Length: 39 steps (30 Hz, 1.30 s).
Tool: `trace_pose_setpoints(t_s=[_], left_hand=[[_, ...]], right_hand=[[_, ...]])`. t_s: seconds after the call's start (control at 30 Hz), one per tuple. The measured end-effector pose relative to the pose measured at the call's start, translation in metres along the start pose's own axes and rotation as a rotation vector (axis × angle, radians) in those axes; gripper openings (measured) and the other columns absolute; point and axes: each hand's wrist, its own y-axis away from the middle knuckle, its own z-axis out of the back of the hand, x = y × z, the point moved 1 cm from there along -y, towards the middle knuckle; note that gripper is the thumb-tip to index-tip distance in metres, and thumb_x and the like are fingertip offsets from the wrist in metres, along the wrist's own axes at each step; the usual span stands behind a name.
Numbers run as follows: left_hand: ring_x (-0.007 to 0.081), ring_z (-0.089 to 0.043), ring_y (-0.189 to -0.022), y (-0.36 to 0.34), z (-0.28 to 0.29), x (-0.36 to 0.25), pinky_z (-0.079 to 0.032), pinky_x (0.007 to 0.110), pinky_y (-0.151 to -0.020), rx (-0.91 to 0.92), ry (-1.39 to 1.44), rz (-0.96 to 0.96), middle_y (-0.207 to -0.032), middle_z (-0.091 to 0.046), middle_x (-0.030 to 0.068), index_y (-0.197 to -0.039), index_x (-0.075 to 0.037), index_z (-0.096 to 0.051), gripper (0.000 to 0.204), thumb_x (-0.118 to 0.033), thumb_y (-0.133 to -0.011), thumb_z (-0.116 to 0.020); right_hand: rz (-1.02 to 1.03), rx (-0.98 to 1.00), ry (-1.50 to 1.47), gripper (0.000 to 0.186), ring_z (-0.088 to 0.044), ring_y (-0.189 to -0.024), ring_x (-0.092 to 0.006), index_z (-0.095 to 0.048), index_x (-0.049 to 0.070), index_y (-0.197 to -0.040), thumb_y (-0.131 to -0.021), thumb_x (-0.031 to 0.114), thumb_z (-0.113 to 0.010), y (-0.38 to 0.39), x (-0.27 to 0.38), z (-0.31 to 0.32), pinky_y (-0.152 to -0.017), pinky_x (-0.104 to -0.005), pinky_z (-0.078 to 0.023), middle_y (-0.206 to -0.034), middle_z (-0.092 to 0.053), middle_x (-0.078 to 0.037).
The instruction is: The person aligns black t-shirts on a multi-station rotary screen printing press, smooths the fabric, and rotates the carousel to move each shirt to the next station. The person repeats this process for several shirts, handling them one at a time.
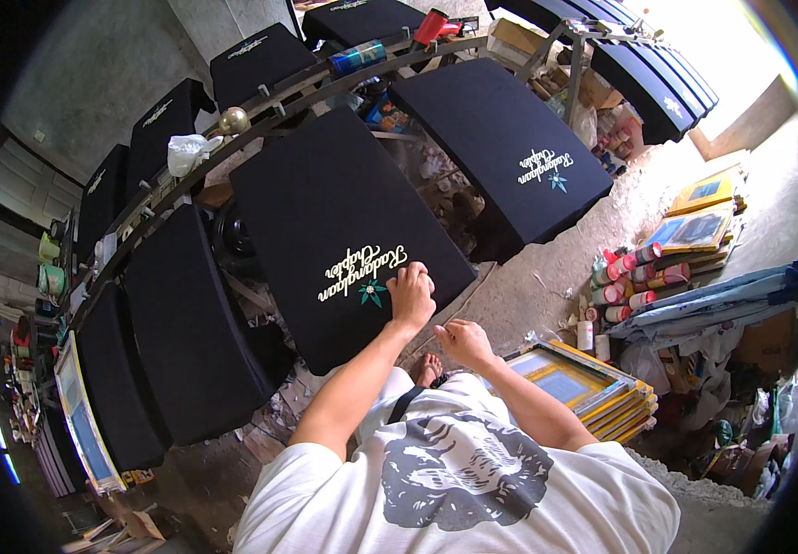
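Note:
A black cloth (325,194) is stretched flat over a board in front of me, with pale lettering (362,263) and a small green leaf motif (371,293) printed at its near end. My left hand (413,295) rests on this cloth beside the leaf, its fingers bent down and closed at the print's edge. Whatever may be between those fingertips is hidden. Just off the board's near right corner, my right hand (465,342) hangs in the air with curled fingers. The inside of its grip does not show.
Another printed black board (491,148) lies to the right, and a plain black one (186,323) to the left. Behind runs a metal rail (297,88) bearing a blue can (357,57) and red heat gun (429,28). Yellow-edged screen frames (583,383) stack beside my right arm, near paint containers (625,277).

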Motion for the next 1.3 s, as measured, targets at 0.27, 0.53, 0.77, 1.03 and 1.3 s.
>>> trace_pose_setpoints(t_s=[0.27, 0.53, 0.77, 1.03, 1.3], left_hand=[[0.0258, -0.056, -0.085, 0.132, 0.046, 0.001, -0.039, 0.042, -0.075, 0.166, 0.079, -0.312, -0.088, -0.063, 0.0063, -0.076, -0.004, -0.067, 0.022, -0.025, -0.083, -0.068], [0.0244, -0.058, -0.094, 0.15, 0.076, 0.017, -0.041, 0.042, -0.082, -0.042, 0.049, -0.181, -0.108, -0.06, 0.0062, -0.085, -0.006, -0.064, 0.019, -0.024, -0.084, -0.068], [0.0262, -0.061, -0.093, 0.148, 0.065, 0.013, -0.04, 0.043, -0.083, -0.126, 0.012, -0.098, -0.101, -0.062, 0.0077, -0.108, -0.007, -0.058, 0.024, -0.008, -0.084, -0.064], [0.0296, -0.064, -0.086, 0.105, 0.058, 0.026, -0.043, 0.043, -0.078, 0.078, -0.324, -0.025, -0.092, -0.067, 0.0138, -0.127, -0.002, -0.053, 0.052, -0.01, -0.078, -0.066], [0.0268, -0.057, -0.065, 0.024, 0.217, -0.019, -0.043, 0.04, -0.07, -0.257, 0.037, -0.191, -0.072, -0.057, 0.0085, -0.129, 0.0, -0.056, 0.059, 0.001, -0.07, -0.063]], right_hand=[[-0.257, 0.051, -0.179, 0.025, -0.066, -0.067, -0.0301, -0.065, -0.001, -0.08, -0.09, 0.022, -0.067, 0.002, -0.034, -0.014, -0.062, -0.0391, -0.051, -0.074, -0.067, -0.017], [-0.706, 0.4, -1.1, 0.015, -0.067, -0.089, -0.0189, -0.064, -0.002, -0.104, -0.091, 0.004, -0.06, -0.012, 0.013, -0.065, -0.076, -0.034, -0.054, -0.097, -0.07, -0.008], [-1.137, 0.1, -1.743, 0.01, -0.061, -0.078, -0.0192, -0.056, 0.008, -0.087, -0.095, 0.004, -0.062, -0.019, 0.016, -0.094, -0.073, -0.0384, -0.056, -0.084, -0.06, -0.006], [-1.001, 0.075, -1.608, 0.022, -0.05, -0.062, -0.0133, -0.056, 0.009, -0.076, -0.095, 0.008, -0.066, -0.023, 0.066, -0.05, -0.055, -0.0298, -0.042, -0.071, -0.054, -0.003], [-0.701, 0.281, -1.932, 0.007, -0.058, -0.073, -0.0163, -0.061, 0.006, -0.092, -0.093, 0.008, -0.067, -0.068, 0.155, 0.046, -0.067, -0.0319, -0.049, -0.082, -0.061, -0.005]])
